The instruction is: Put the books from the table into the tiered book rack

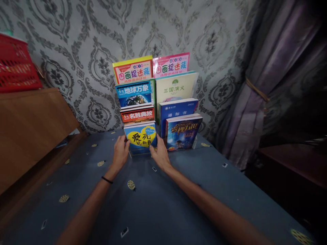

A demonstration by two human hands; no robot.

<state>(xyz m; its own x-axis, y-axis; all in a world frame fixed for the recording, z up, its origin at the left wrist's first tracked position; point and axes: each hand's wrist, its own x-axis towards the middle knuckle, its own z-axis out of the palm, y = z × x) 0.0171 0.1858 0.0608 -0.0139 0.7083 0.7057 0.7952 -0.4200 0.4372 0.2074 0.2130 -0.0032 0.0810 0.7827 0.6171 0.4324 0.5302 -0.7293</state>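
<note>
A blue book with a yellow heart on its cover (pixel 143 139) stands upright at the front of the left column of books. My left hand (pixel 121 152) grips its left edge, thumb on the front. At its right edge is my right hand (pixel 160 152), with the thumb in front and the fingers partly hidden behind the side. Right behind stand a red-covered book (pixel 138 116) and a blue book with a globe (pixel 134 94). Beside my right hand, in the right column, stands a dark blue book with gold lettering (pixel 183 132).
A blue booklet (pixel 178 109), a pale green book (pixel 176 89), a pink book (pixel 171 64) and a yellow-edged book (pixel 133 69) rise behind in tiers. Left are a wooden box (pixel 35 129) and red basket (pixel 17 64). A curtain (pixel 245 112) hangs right of the blue cloth (pixel 153 211).
</note>
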